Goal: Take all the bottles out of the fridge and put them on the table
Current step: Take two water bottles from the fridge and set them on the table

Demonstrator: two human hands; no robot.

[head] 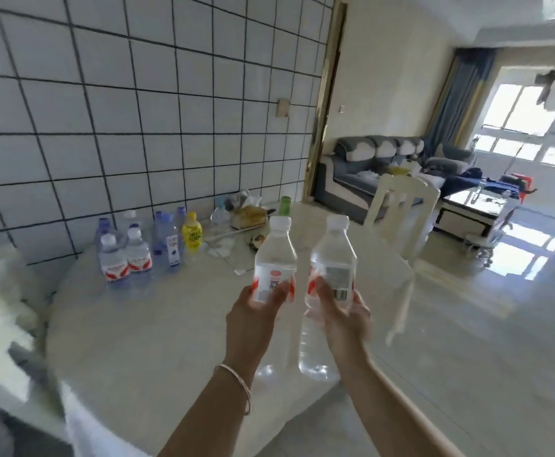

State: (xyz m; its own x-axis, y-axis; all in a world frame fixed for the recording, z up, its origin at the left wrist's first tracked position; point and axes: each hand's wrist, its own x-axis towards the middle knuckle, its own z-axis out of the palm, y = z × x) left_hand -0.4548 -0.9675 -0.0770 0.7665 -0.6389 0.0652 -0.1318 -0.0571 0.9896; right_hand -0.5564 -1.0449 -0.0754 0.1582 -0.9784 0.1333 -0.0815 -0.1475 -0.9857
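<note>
My left hand [256, 311] grips one water bottle [274, 258] and my right hand [342, 311] grips a second bottle [330, 268], fingers [323, 291] curled round the labels. Both stand upright, side by side, hanging above the worktop [170, 324]. Straight down is bare surface; the other bottles [131, 255] cluster far left by the tiled wall [137, 94].

In my left hand [253, 319] and right hand [343, 319] I hold clear, glossy plastic water bottles [274, 258] with white caps and smooth printed labels under my fingertips. Beyond my fingers, the table [170, 324] looks pale and glossy. A thin shiny metal bangle [236, 384] circles my left wrist.
</note>
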